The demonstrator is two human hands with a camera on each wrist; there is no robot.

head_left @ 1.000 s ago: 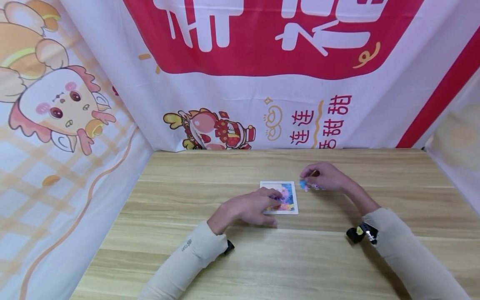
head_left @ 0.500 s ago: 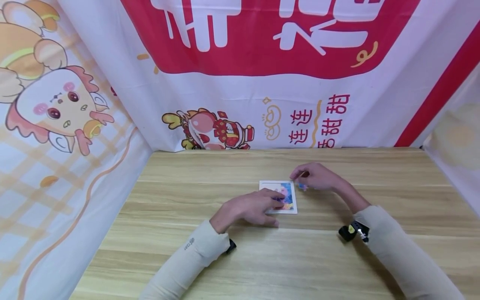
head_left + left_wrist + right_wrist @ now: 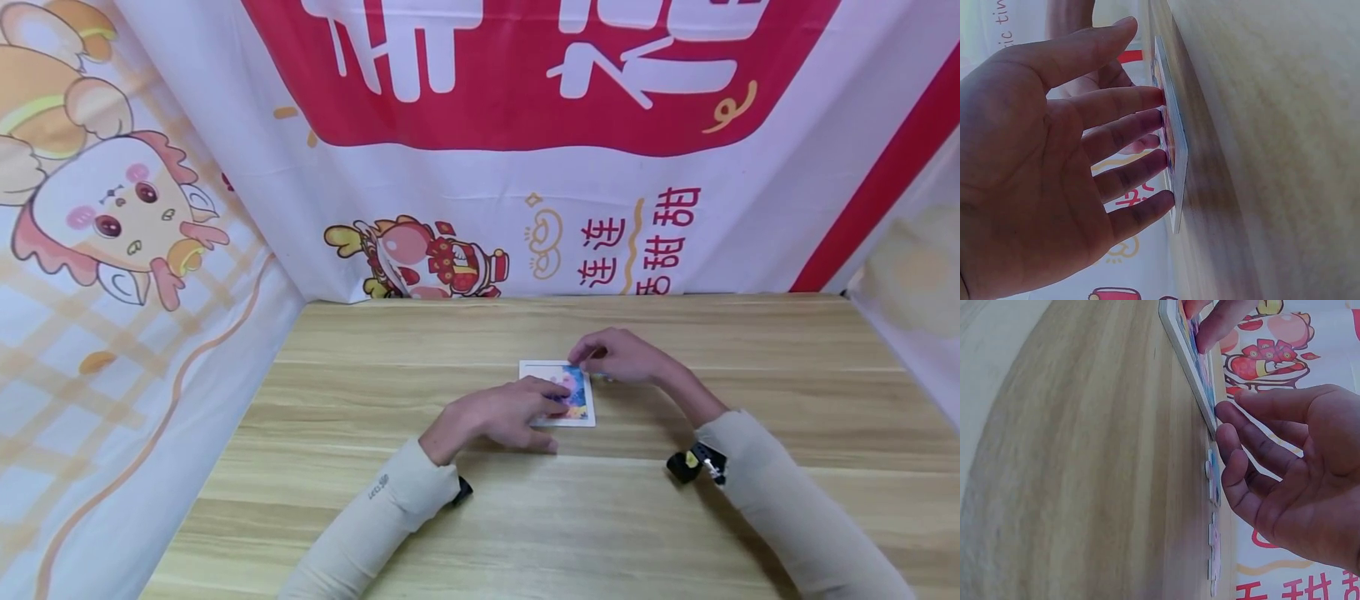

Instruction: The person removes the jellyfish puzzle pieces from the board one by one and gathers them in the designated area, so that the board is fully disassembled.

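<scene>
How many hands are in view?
2: the left hand touches the framed puzzle; the right hand is at its far right corner. No other hand shows.

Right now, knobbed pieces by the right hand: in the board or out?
Out: the knobbed pieces lie on the table beside the board.

L wrist pic dim, soft shadow on tbl (image 3: 1297, 150); head pic brighter.
</scene>
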